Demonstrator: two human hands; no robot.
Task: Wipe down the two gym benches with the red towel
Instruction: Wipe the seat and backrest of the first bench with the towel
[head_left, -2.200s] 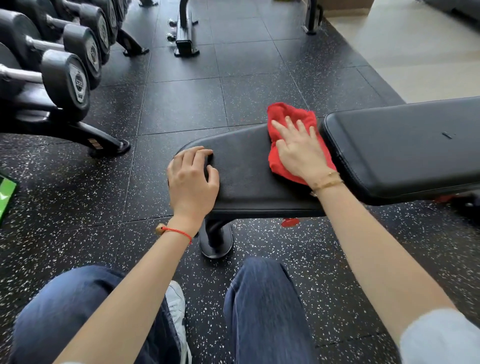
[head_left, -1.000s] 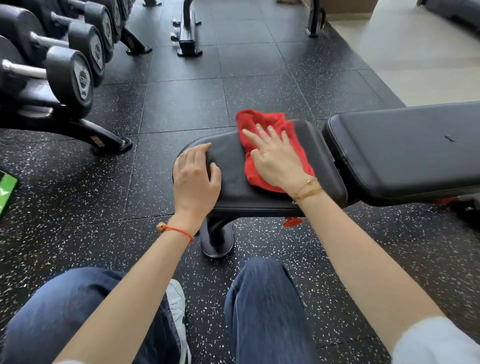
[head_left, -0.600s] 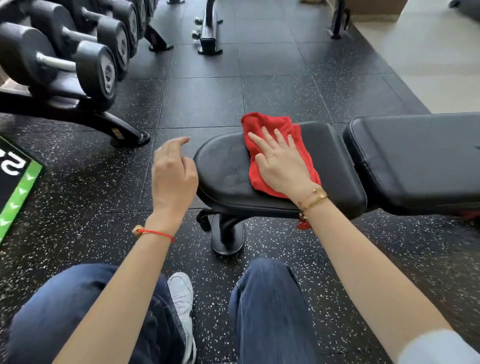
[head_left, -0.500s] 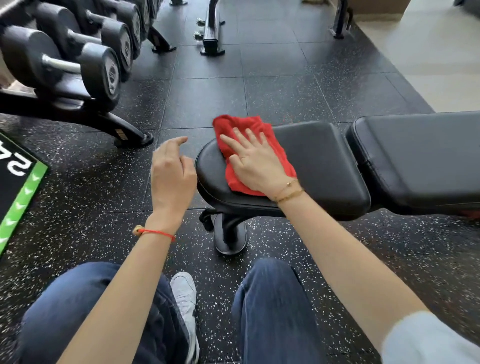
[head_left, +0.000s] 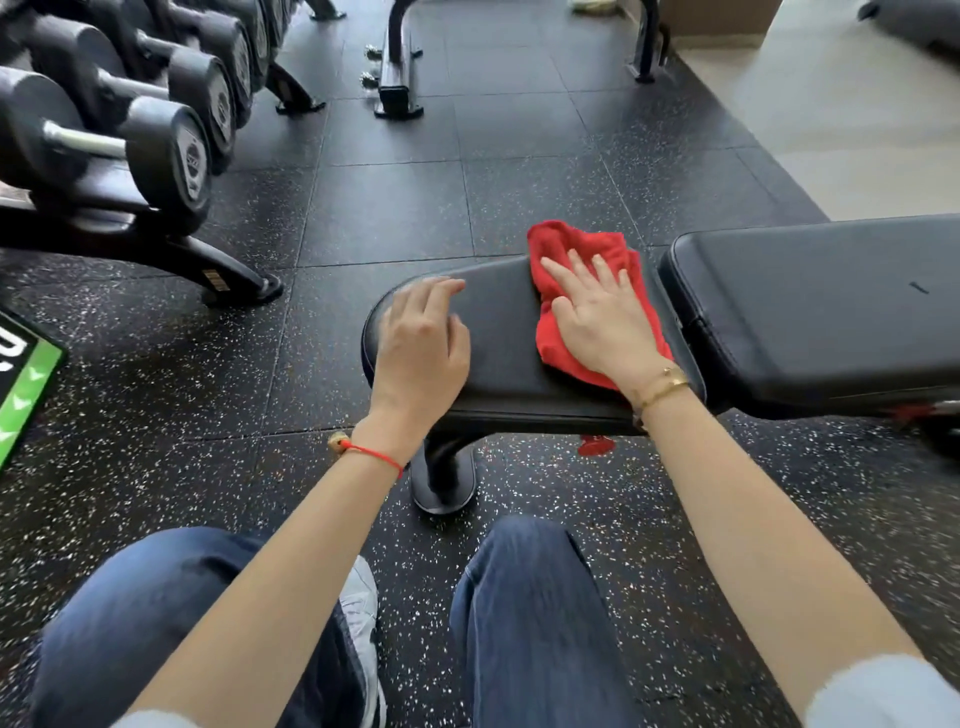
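Observation:
A black padded gym bench stands in front of me. Its seat pad is nearest and its long back pad runs off to the right. The red towel lies crumpled at the seat pad's right end, close to the gap between the pads. My right hand presses flat on the towel with straight, spread fingers. My left hand rests on the seat pad's rounded left end, its fingers loosely bent and holding nothing.
A rack of black dumbbells fills the upper left, its foot reaching toward the bench. The bench's post and foot stand just beyond my knees. A black equipment frame stands further back. A green-edged mat lies at the left.
My right hand swept the towel left along the seat pad, then back to its right end. My left hand lifted off the pad's left end and has come back down on it.

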